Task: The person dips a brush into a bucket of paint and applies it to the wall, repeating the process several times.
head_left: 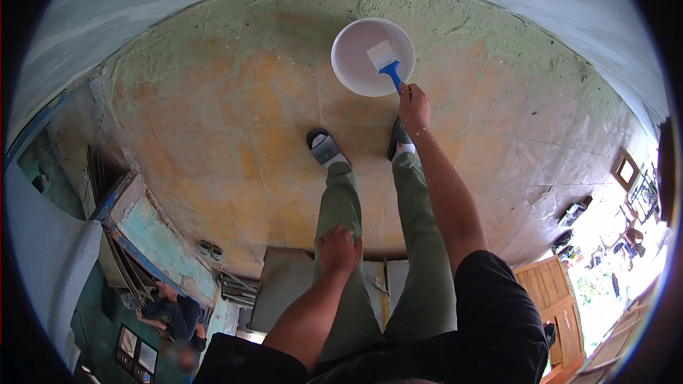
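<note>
My right hand (414, 107) is closed round the blue handle of a wide paintbrush (390, 69). Pale bristles of the brush show over the inside of a round white bucket (339, 71), which stands on the floor in front of my feet. Specks of white dot my right forearm. My left hand (340, 249) rests on my left leg at about knee height, its fingers bent over the green trousers (343, 203); nothing can be made out in it.
Blue-grey walls curve round the stained floor (235, 128). Behind me are a grey board (281, 288) and a wooden door (551, 299). A person (178, 316) sits at the lower left, near a pair of sandals (210, 249). Assorted items lie at the right.
</note>
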Demonstrator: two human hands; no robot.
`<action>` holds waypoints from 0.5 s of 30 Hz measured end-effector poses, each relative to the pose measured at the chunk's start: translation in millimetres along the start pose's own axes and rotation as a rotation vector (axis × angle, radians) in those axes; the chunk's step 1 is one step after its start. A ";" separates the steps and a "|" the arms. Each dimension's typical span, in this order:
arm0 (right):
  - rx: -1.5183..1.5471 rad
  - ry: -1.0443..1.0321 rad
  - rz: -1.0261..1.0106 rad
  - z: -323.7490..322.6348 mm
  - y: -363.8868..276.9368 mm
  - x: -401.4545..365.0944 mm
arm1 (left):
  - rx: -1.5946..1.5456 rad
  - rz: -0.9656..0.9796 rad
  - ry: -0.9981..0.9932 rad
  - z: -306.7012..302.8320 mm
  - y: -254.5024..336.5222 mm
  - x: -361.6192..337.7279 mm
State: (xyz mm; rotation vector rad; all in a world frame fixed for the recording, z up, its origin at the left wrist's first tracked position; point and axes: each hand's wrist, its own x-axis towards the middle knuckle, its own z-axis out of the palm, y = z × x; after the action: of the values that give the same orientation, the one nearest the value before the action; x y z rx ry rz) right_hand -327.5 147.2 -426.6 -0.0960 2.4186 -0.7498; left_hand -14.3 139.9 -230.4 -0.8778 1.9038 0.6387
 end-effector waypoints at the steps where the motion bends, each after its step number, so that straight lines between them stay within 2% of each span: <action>1: 0.026 0.004 -0.002 -1.0 -4.3 -1.0 | 0.000 -0.001 -0.003 0.7 -1.0 0.0; 5: -0.083 0.009 -0.035 4.4 2.9 2.2 | -0.009 0.015 0.004 0.5 -3.0 -0.7; 8: 0.020 -0.029 -0.026 0.5 -7.4 -3.7 | -0.007 0.007 0.019 2.4 -5.2 -0.1; 12: -0.074 -0.036 0.054 9.2 9.3 2.1 | -0.018 0.014 0.004 -2.1 -4.5 -0.8; 15: -0.083 -0.077 0.013 1.8 -13.1 0.5 | -0.017 0.014 0.019 -1.4 -8.0 -0.5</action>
State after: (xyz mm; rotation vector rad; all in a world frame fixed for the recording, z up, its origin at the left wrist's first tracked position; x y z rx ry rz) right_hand -328.3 135.2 -421.0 -0.1398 2.3748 -0.6283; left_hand -8.6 134.2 -230.0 -0.8843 1.9254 0.6583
